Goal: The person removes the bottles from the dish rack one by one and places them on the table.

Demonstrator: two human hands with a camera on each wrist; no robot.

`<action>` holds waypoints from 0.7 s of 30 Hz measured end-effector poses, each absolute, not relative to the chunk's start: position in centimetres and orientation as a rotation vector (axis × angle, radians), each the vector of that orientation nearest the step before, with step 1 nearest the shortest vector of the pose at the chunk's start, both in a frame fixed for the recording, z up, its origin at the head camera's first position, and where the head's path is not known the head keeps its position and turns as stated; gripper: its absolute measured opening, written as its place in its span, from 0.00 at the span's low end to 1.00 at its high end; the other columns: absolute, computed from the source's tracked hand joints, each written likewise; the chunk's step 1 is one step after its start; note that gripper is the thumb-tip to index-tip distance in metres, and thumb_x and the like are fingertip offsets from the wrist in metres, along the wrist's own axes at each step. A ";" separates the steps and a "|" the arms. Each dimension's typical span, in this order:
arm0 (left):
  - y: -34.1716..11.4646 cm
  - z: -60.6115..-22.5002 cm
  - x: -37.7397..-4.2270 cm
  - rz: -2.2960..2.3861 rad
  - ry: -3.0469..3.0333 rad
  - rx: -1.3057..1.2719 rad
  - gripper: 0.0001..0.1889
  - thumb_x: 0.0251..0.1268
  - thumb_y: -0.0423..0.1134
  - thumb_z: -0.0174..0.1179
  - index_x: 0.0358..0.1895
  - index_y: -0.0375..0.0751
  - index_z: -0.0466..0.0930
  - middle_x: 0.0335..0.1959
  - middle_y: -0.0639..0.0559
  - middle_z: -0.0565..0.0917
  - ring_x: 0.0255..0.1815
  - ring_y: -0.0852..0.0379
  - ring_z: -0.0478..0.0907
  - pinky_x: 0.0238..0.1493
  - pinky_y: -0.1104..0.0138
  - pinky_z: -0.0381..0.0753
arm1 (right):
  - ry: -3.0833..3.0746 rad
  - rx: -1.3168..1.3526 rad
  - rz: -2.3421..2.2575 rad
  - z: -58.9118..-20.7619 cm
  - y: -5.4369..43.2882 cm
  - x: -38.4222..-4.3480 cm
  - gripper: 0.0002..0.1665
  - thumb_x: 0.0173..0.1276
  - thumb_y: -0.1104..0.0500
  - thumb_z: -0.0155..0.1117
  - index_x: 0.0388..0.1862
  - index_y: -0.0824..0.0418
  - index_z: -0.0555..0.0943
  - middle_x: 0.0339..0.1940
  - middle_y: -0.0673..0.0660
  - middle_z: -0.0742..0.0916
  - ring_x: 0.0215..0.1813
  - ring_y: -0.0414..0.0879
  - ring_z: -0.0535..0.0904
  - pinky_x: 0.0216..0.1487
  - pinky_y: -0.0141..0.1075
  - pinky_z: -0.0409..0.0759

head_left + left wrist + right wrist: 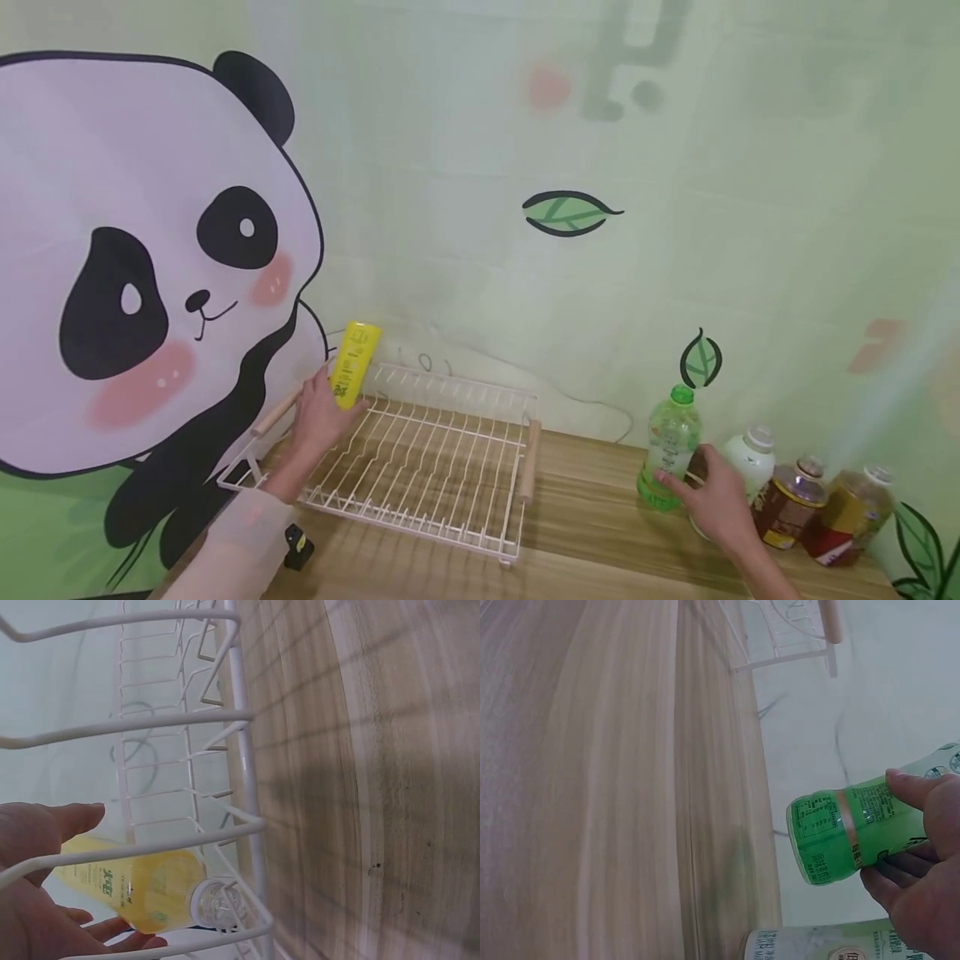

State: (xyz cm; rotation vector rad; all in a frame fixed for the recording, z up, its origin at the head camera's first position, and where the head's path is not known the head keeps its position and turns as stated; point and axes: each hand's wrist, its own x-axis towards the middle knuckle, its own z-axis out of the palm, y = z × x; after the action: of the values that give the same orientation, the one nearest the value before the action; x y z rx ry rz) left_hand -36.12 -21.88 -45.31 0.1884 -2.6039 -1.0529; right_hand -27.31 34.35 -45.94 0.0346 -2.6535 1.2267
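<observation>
My left hand (324, 415) is around a yellow bottle (356, 362) at the left side of a white wire dish rack (435, 454). The bottle is upside down and slightly tilted. In the left wrist view its clear cap (217, 904) points down among the rack's wires, with the thumb on one side and the fingers (112, 930) on the other. On the right, my right hand (716, 496) grips a green bottle (675, 442) with a green cap, thumb in front and fingers behind. The right wrist view shows the green bottle's base (817, 840) off the wooden tabletop.
Right of the green bottle stand a white bottle (752, 458), a dark-labelled bottle (791, 504) and a bottle with a red and yellow label (851, 517). A small black object (297, 547) is by the left sleeve. A wooden handle (531, 461) tops the rack's right side.
</observation>
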 end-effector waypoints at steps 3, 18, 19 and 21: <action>-21.9 -45.5 -36.1 -1.059 -2.614 0.202 0.54 0.66 0.44 0.73 0.84 0.28 0.46 0.62 0.24 0.68 0.59 0.29 0.72 0.54 0.39 0.79 | -2.694 0.006 1.214 -46.1 34.5 -27.5 0.51 0.71 0.44 0.75 0.74 0.76 0.62 0.72 0.81 0.73 0.73 0.76 0.70 0.70 0.60 0.75; -22.6 -45.9 -36.2 -1.114 -2.667 0.228 0.49 0.68 0.42 0.70 0.81 0.25 0.48 0.62 0.24 0.68 0.58 0.30 0.73 0.54 0.40 0.80 | -2.801 -0.051 1.107 -47.0 34.8 -27.5 0.57 0.71 0.36 0.72 0.77 0.76 0.60 0.73 0.81 0.72 0.73 0.77 0.68 0.73 0.68 0.67; -22.7 -46.0 -36.2 -1.122 -2.672 0.232 0.48 0.69 0.42 0.69 0.81 0.25 0.48 0.62 0.25 0.68 0.58 0.30 0.73 0.54 0.41 0.80 | -2.805 -0.054 1.105 -47.0 34.9 -27.5 0.58 0.71 0.36 0.72 0.77 0.76 0.59 0.73 0.81 0.71 0.74 0.77 0.68 0.73 0.68 0.67; -22.8 -46.1 -36.3 -1.139 -2.678 0.235 0.47 0.70 0.42 0.69 0.80 0.25 0.49 0.61 0.25 0.68 0.57 0.31 0.74 0.53 0.41 0.80 | -2.814 -0.060 1.102 -47.2 35.0 -27.4 0.59 0.71 0.36 0.71 0.78 0.77 0.58 0.73 0.82 0.71 0.74 0.78 0.67 0.73 0.69 0.66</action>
State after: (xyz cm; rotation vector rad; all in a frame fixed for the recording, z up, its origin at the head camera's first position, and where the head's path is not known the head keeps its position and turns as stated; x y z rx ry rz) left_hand -36.26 -22.80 -46.09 0.2347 -2.6779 -1.1393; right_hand -27.44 34.99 -47.22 -0.0597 -2.8141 1.1022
